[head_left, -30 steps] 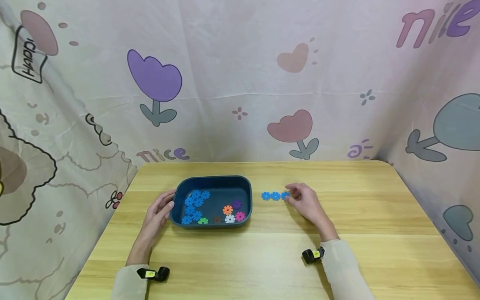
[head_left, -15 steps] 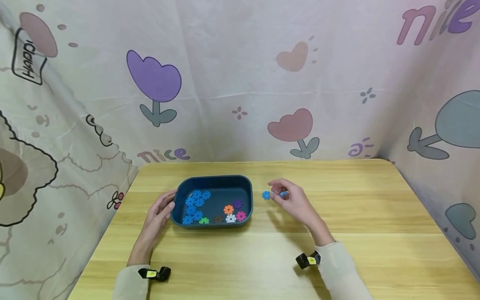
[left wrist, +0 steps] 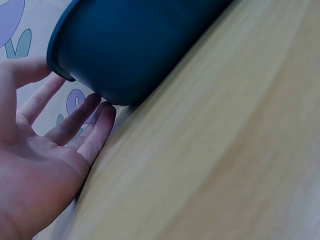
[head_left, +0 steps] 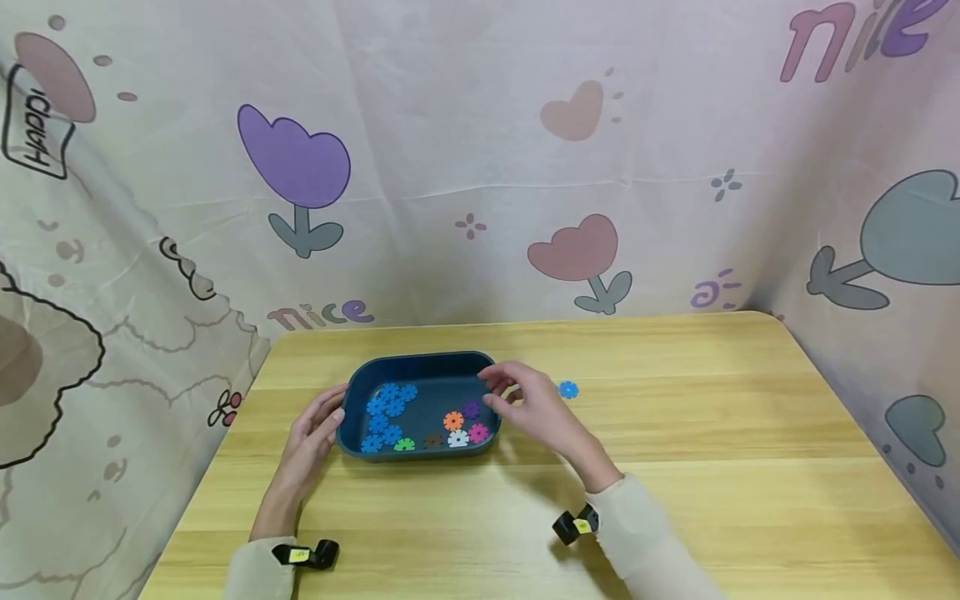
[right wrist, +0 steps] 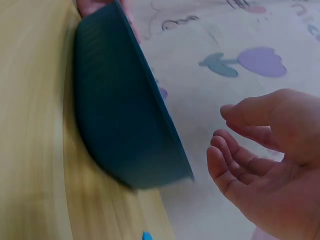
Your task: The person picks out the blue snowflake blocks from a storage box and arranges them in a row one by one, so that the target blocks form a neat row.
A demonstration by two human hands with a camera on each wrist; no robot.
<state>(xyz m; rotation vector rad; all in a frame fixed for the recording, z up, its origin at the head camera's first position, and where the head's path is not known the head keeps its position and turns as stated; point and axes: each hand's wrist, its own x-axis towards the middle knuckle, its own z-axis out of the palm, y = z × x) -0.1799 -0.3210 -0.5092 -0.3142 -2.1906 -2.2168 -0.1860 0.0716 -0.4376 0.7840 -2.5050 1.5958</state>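
Note:
A dark blue rectangular tray (head_left: 420,456) stands on the table, holding blue notched plastic discs (head_left: 386,404) at its left and single discs of other colours at its right. My left hand (head_left: 306,437) rests against the tray's left end; in the left wrist view its extended fingers (left wrist: 95,130) touch the outer wall and rim. At the tray's right rim hovers my right hand (head_left: 536,408), fingers loosely bent and thumb apart. Nothing shows between them in the right wrist view. One blue disc (head_left: 568,389) lies on the table just beyond that hand, which covers the spot beside the tray.
Inside the tray, orange (head_left: 453,421), purple (head_left: 471,409), white (head_left: 458,438), pink (head_left: 477,432), brown (head_left: 432,440) and green (head_left: 404,445) discs lie near the front and right. A printed curtain (head_left: 420,167) hangs behind the wooden table (head_left: 675,417).
My right hand has moved left from the row of blue discs to the tray's right rim, letting go of the disc it pinched. My left hand stays at the tray's left end.

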